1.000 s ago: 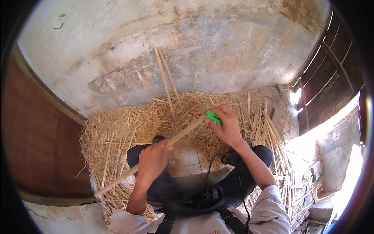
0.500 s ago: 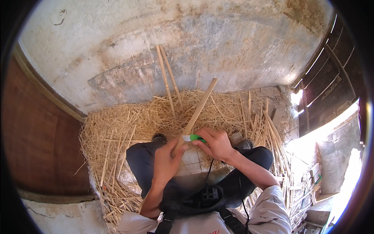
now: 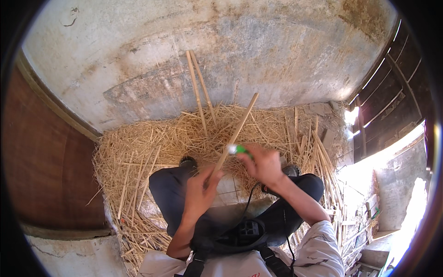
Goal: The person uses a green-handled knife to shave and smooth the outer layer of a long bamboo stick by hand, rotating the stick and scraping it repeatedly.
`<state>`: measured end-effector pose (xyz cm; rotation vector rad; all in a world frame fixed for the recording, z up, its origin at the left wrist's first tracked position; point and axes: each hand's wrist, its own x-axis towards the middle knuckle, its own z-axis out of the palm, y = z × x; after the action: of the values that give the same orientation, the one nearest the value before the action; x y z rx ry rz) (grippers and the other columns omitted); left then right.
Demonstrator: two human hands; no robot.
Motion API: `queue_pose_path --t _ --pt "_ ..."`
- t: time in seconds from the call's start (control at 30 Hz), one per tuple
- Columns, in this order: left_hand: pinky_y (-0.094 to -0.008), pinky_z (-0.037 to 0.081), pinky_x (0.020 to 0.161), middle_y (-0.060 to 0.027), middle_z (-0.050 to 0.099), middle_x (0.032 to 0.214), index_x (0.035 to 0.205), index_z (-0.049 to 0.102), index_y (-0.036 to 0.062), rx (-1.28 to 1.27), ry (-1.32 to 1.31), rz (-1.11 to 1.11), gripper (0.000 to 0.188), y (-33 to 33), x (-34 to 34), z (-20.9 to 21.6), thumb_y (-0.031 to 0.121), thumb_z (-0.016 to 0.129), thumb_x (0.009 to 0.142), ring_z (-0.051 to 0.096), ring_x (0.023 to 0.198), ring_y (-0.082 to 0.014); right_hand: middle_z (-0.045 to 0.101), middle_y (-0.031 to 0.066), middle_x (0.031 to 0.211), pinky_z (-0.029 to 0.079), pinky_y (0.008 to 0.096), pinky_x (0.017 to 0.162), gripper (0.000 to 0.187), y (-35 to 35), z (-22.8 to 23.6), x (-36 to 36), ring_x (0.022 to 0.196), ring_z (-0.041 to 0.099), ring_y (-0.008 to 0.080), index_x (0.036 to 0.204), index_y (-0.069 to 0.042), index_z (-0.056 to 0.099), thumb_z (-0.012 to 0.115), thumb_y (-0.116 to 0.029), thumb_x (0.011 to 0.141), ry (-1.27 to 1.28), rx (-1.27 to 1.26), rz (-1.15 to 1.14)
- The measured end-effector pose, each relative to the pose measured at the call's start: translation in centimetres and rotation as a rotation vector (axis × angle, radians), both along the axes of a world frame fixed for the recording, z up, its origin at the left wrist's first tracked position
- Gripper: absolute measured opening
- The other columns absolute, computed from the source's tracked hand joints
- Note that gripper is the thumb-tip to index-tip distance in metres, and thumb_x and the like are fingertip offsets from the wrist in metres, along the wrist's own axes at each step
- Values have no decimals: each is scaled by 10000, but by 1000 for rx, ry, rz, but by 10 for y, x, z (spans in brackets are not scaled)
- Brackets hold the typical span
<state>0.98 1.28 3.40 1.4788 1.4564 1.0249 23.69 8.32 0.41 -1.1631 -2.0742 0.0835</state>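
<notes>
The floor [image 3: 226, 188] is laid with pale tiles and largely covered by a thick litter of straw-like shavings [image 3: 161, 136]. Thin, narrow strips [image 3: 125, 190] lie scattered at the left; longer, pale slats [image 3: 325, 166] lie roughly alongside each other at the right.

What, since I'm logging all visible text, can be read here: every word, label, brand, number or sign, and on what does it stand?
Nothing can be read in full.
Pale shirt: a red marking, cut off by the lower edge, too partial to read.
Green tool in the right hand: blurred, no text discernible.
Wall: stains, no readable writing.
</notes>
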Motion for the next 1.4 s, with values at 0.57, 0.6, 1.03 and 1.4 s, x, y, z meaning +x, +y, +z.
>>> queue_pose_path --t 0.57,0.6,1.03,1.4 --pt "-254 368 553 61 531 736 1340 729 3 -76 -270 -112 396 -6 -12 -33 313 573 1151 467 634 -33 699 46 897 554 391 539 236 -13 0 -16 667 715 275 1098 -109 734 780 -311 984 21 2 205" --pt "-256 376 554 56 531 738 1353 724 8 -81 -267 -121 404 -6 -12 -33 319 557 1158 475 632 -36 700 59 897 552 400 550 235 -14 2 -18 675 710 289 1090 -97 737 788 -296 976 26 -25 208" --pt "-319 312 527 29 402 642 1328 742 24 -93 -74 -127 372 -31 -20 -40 296 561 1150 369 578 -66 745 140 835 536 361 542 242 30 23 38 646 719 268 1136 -67 752 717 -290 1048 114 3 -261" --pt "-244 359 532 54 426 697 1271 718 -17 -180 -281 -136 443 -17 -16 -32 326 448 1195 416 579 -36 712 39 916 563 374 549 241 -11 2 -13 682 723 255 1099 -104 729 789 -305 980 36 23 182"
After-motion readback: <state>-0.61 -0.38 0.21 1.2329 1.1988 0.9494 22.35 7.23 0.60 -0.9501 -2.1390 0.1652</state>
